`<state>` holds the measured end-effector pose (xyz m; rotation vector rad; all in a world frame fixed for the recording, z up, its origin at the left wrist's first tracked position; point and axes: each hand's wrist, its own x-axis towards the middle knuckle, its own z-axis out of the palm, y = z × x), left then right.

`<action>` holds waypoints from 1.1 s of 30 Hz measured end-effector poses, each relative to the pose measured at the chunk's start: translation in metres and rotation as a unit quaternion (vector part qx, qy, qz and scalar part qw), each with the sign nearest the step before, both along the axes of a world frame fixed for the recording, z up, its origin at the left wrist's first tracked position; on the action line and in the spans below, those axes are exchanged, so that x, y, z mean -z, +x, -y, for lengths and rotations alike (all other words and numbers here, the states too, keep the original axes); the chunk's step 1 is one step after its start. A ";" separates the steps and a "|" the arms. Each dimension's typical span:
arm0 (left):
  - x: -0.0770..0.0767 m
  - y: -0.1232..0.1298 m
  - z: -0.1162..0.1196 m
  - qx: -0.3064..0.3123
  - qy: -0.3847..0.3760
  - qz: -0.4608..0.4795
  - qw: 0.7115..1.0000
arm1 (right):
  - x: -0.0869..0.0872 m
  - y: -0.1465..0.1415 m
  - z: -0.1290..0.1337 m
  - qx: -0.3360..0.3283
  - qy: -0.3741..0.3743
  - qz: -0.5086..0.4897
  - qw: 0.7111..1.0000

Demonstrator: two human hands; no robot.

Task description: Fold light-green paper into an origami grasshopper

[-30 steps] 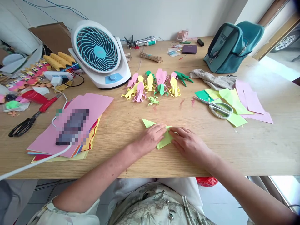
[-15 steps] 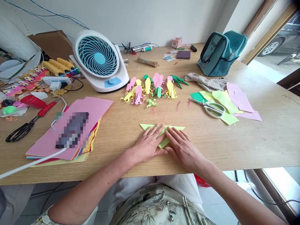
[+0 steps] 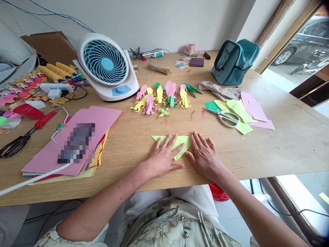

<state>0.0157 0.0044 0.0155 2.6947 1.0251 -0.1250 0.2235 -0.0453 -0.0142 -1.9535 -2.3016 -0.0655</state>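
A light green paper point(image 3: 184, 143), folded into a triangle with its point toward me, lies flat near the table's front edge. My left hand point(image 3: 163, 156) rests on its left part, fingers spread. On the right corner lies my right hand point(image 3: 204, 156), its fingers stretched out flat and hiding that corner. Beyond the hands stand several folded paper figures in pink, yellow and green, among them a pink one point(image 3: 170, 89) and a small light green one point(image 3: 163, 112).
Grey-handled scissors point(image 3: 228, 119) lie on green paper scraps at the right, near pink sheets point(image 3: 254, 106). Behind them are a grey cloth point(image 3: 221, 90) and a teal bag point(image 3: 233, 63). To the left are a fan point(image 3: 106, 67), stacked coloured paper point(image 3: 105, 118) and red-and-black scissors point(image 3: 33, 129).
My right hand has slid right along the triangle, away from my left hand, uncovering its middle. My left hand stays nearly in place. The view has shifted slightly.
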 end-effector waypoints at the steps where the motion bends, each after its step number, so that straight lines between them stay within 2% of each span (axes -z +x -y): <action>1: 0.000 0.000 0.000 -0.001 -0.002 0.002 1.000 | 0.000 0.001 -0.003 0.006 -0.001 -0.003 1.000; 4: 0.002 0.001 0.001 -0.004 -0.005 0.013 1.000 | -0.002 0.008 -0.016 0.036 0.013 -0.034 0.999; 9: 0.007 0.003 0.006 -0.040 0.042 0.042 0.997 | -0.014 0.014 -0.035 0.006 0.032 -0.123 0.992; 13: 0.006 0.003 0.008 -0.041 0.053 0.040 0.997 | -0.025 0.013 -0.041 0.028 0.006 -0.142 0.989; 16: 0.004 0.001 0.009 -0.029 0.054 0.039 0.997 | -0.029 0.015 -0.044 0.038 -0.033 -0.195 0.980; 20: 0.002 -0.004 0.007 -0.009 0.018 0.059 0.998 | -0.028 0.018 -0.048 0.046 -0.082 -0.349 0.933; 23: -0.001 -0.008 -0.004 -0.040 0.026 0.118 0.992 | -0.028 0.019 -0.048 0.008 -0.082 -0.445 0.892; 25: -0.007 -0.009 -0.015 -0.084 0.079 0.160 0.980 | -0.030 0.018 -0.045 -0.041 -0.052 -0.471 0.880; 27: -0.019 -0.010 -0.027 -0.090 0.099 0.178 0.975 | -0.033 0.016 -0.041 -0.091 -0.016 -0.475 0.875; 29: -0.033 -0.010 -0.035 -0.096 0.058 0.182 0.977 | -0.035 0.016 -0.038 -0.124 0.013 -0.472 0.873; 31: -0.047 -0.011 -0.038 -0.129 -0.009 0.184 0.974 | -0.035 0.015 -0.037 -0.125 0.038 -0.488 0.863; 33: -0.058 -0.010 -0.037 -0.151 -0.064 0.221 0.961 | -0.034 0.014 -0.038 -0.107 0.049 -0.546 0.829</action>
